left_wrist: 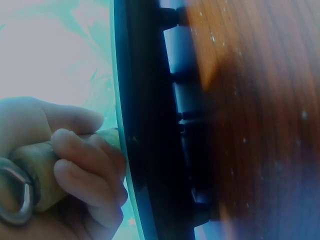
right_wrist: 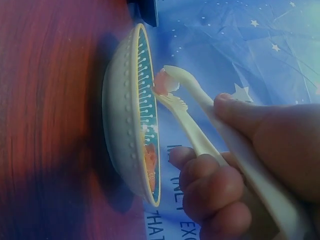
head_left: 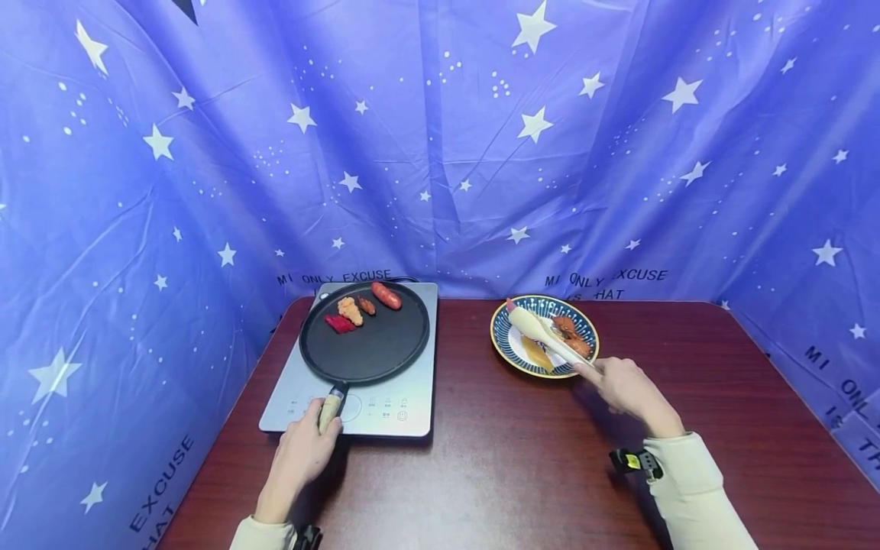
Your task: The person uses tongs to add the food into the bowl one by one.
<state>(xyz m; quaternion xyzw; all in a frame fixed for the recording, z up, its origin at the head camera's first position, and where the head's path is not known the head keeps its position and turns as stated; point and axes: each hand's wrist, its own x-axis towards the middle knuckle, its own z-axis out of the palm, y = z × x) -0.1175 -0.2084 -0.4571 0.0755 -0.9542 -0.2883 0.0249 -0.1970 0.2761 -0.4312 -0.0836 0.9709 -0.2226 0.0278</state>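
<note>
My left hand [head_left: 305, 447] grips the wooden handle [left_wrist: 42, 172] of a flat black frying pan [head_left: 371, 351], fingers wrapped round it in the left wrist view. On the pan's far side lie a red sausage [head_left: 386, 296], a small brown piece [head_left: 367, 305], a crumbly tan piece [head_left: 351, 310] and a dark red piece [head_left: 339, 324]. Cream-coloured tongs [right_wrist: 200, 132] are held in my right hand [head_left: 629, 393]. Between their tips, close over the plate, is a pinkish piece of food [right_wrist: 164, 83]. The patterned plate [head_left: 502, 353] carries reddish-brown pieces [head_left: 572, 336] and a yellowish piece [head_left: 536, 354].
Under the pan is a silver induction cooker [head_left: 282, 409] with touch controls along its near side. Dark reddish wood makes up the tabletop [head_left: 495, 451]. A blue star-printed curtain [head_left: 440, 153] hangs behind the table and along both sides.
</note>
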